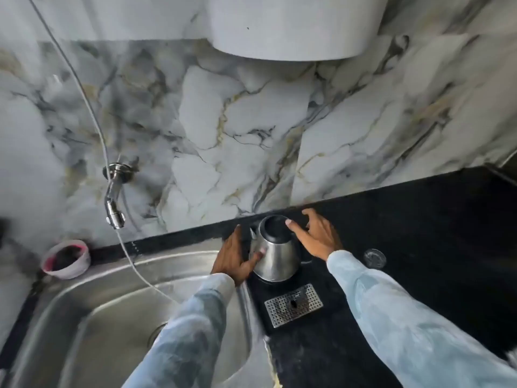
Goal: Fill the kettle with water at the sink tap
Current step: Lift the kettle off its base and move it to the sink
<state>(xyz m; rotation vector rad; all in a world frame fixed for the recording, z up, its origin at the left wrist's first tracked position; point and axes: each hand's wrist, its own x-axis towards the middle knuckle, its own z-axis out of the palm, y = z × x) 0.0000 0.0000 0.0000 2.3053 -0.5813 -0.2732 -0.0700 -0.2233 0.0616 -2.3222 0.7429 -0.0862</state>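
Note:
A steel kettle (pixel 275 252) with a black lid stands on its black base on the dark counter, just right of the sink (pixel 92 309). My left hand (pixel 233 259) rests flat against the kettle's left side, thumb on the steel. My right hand (pixel 314 238) is spread at the kettle's right, with the thumb tip touching the lid's rim. Neither hand is closed around it. The chrome tap (pixel 114 204) sticks out of the marble wall, above the sink's back left.
A perforated metal drip tray (pixel 293 305) lies on the black counter (pixel 419 233) in front of the kettle. A small clear glass (pixel 375 258) stands to the right. A pink-stained bowl (pixel 67 259) sits at the sink's back-left corner. A thin hose (pixel 134 264) hangs down into the sink.

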